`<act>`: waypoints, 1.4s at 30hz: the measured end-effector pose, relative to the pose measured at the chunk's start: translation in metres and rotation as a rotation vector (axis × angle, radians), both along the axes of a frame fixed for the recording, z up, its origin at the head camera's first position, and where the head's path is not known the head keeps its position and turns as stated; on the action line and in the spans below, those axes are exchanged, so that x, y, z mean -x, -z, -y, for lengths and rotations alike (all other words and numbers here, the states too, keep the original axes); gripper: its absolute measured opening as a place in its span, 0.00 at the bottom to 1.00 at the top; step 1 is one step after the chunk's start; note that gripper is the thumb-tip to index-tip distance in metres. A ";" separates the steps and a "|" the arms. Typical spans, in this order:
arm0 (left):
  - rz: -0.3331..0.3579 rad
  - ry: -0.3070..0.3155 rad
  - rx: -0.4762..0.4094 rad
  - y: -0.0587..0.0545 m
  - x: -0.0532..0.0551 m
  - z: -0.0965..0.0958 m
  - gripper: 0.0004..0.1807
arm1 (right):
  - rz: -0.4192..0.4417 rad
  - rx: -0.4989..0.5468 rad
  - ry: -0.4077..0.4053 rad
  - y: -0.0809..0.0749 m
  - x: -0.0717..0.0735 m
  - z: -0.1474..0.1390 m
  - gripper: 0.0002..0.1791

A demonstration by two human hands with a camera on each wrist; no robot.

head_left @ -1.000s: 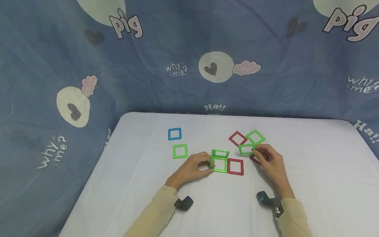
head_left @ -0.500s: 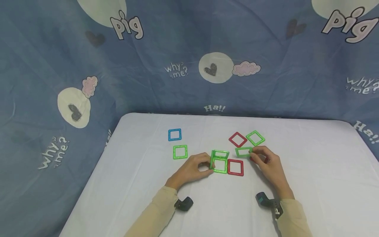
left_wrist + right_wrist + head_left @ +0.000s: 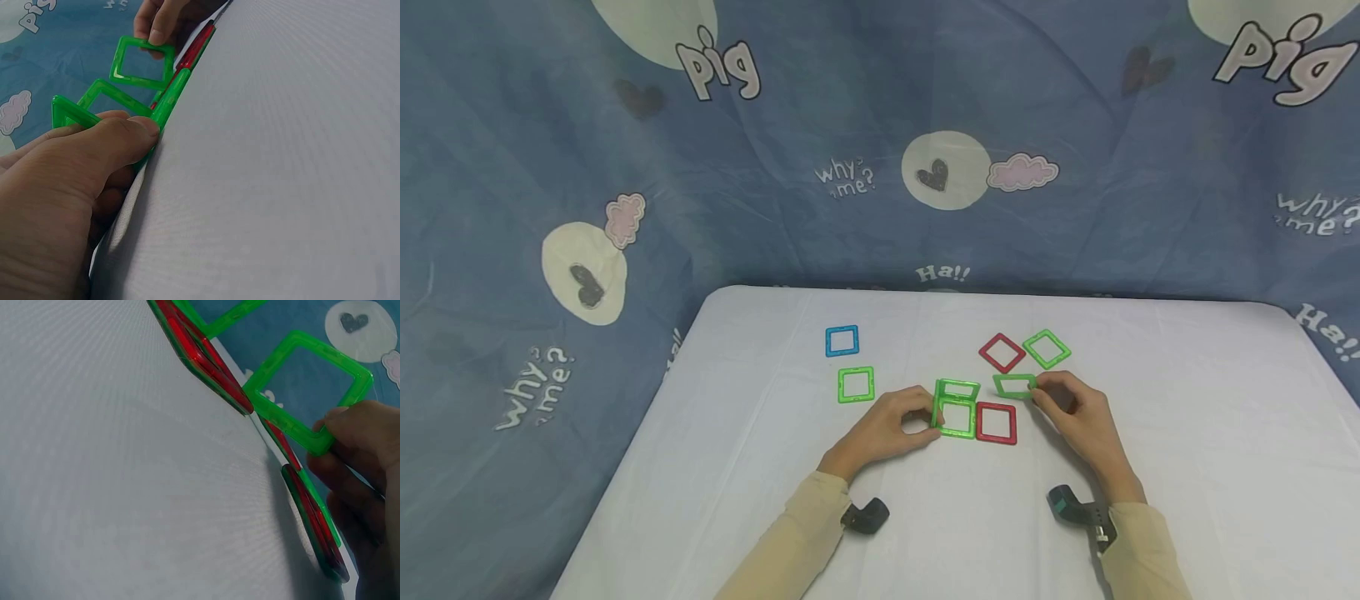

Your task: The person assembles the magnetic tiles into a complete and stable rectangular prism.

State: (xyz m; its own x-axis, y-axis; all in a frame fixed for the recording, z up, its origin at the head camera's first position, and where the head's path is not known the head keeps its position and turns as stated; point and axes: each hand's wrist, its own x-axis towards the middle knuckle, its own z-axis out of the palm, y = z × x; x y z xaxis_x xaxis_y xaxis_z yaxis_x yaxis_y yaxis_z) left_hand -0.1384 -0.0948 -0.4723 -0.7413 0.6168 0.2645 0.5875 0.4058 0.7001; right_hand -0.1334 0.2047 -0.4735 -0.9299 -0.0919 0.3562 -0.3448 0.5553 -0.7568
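Observation:
In the head view, my left hand (image 3: 898,423) grips the left side of a joined group of green magnetic tiles (image 3: 957,435): one flat, others raised at its left and back edges. Its thumb presses near the group's low edge in the left wrist view. A red magnetic tile (image 3: 997,441) lies flat against the group's right side. My right hand (image 3: 1086,421) pinches the corner of a loose green square magnetic tile (image 3: 306,434), held tilted above the table, apart from the group. Under that hand lies another red tile (image 3: 315,528), hidden from the head view.
Behind the right hand, a red tile (image 3: 983,353) and a green tile (image 3: 1047,365) lie turned like diamonds. To the left are a blue tile (image 3: 829,342) and a green tile (image 3: 841,386). A white cloth covers the table (image 3: 955,533); a blue printed curtain (image 3: 760,225) hangs behind.
My right hand has shifted slightly left with its green tile, which has come nearer the joined group and tilted differently. The left hand stays in place on the group.

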 end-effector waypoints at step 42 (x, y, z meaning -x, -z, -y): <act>0.004 -0.020 0.010 0.001 0.000 0.000 0.08 | 0.038 -0.044 -0.089 -0.029 -0.011 0.015 0.14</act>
